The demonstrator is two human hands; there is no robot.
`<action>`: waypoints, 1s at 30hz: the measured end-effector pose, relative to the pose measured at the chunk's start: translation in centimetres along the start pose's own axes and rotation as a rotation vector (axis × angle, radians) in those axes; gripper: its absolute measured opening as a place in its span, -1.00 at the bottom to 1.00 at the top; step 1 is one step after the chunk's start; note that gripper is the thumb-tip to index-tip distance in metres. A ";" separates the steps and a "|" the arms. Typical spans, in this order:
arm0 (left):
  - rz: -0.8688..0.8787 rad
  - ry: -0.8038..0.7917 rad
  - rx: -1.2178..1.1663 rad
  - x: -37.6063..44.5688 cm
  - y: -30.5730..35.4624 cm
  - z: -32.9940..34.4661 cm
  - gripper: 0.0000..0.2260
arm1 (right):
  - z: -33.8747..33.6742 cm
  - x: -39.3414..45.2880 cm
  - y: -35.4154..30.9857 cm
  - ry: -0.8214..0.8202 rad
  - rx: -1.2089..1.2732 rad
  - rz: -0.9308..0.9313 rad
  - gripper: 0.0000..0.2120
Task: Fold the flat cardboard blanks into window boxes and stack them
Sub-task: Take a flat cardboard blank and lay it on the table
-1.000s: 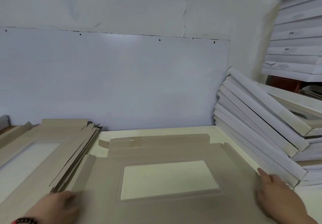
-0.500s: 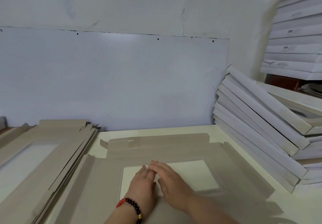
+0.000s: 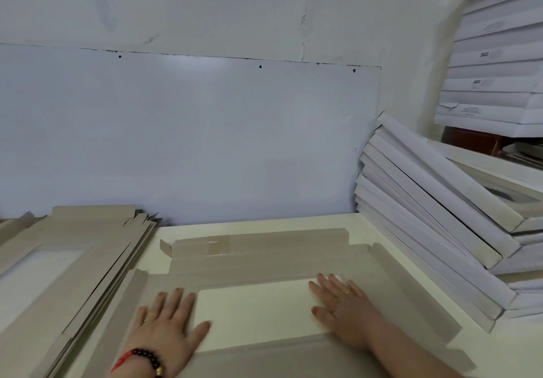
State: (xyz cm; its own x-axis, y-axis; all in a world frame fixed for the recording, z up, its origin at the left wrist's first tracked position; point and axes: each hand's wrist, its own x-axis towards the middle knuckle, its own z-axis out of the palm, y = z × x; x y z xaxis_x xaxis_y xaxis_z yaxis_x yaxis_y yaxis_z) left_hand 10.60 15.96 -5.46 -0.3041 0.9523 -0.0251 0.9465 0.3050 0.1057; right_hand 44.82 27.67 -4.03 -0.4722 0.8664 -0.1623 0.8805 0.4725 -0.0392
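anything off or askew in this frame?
Yes: the stack of folded boxes on the right is slumped, leaning diagonally rather than lying level. The blank lies flat under both hands, left hand and right hand.

"SGS" was printed on the side of two white boxes [image 3: 496, 54] in the upper right stack; a lower box's [image 3: 470, 110] small print was too fine to read.

Flat grey cardboard blank [image 3: 264, 260] with rectangular window cut-out, lying unfolded, flaps spread; pile of further flat blanks [image 3: 73, 260] just left of it; folded white window boxes [image 3: 435, 230] stacked aslant to its right, leaning
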 end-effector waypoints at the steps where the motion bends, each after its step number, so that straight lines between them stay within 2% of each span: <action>1: -0.031 0.007 -0.002 0.1 -0.9 -0.1 -0.30 | 0.0 -0.1 0.9 0.002 0.006 0.029 -0.42; 8: -0.159 0.045 -0.068 0.3 -5.4 -0.6 -0.29 | 0.5 -1.6 6.5 0.058 0.038 0.239 -0.42; 12: -0.235 0.085 -0.146 0.2 -6.0 -0.8 -0.24 | 0.6 -2.8 8.5 0.104 0.053 0.437 -0.40; 18: -0.304 0.210 -0.174 -0.4 -5.6 -1.6 -0.34 | 0.3 -4.2 8.0 0.368 0.079 0.787 -0.39; 22: -0.348 0.225 -0.125 -0.7 -5.8 -2.2 -0.33 | -0.3 -4.5 7.4 0.408 0.062 0.793 -0.41; 26: -0.416 0.132 -0.262 -0.1 -6.8 -3.3 -0.20 | -1.1 -4.5 7.3 0.318 -0.032 0.740 -0.48; 30: -0.373 0.040 -0.290 -0.1 -6.5 -4.2 -0.28 | -1.9 -5.0 7.5 0.249 0.017 0.651 -0.48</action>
State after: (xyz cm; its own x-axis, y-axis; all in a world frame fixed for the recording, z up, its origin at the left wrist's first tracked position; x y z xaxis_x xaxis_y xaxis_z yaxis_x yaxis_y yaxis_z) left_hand 3.98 13.86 -1.93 -0.6273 0.7751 -0.0760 0.7042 0.6061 0.3698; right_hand 53.73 27.22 -1.65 0.1578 0.9848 0.0726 0.9874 -0.1563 -0.0262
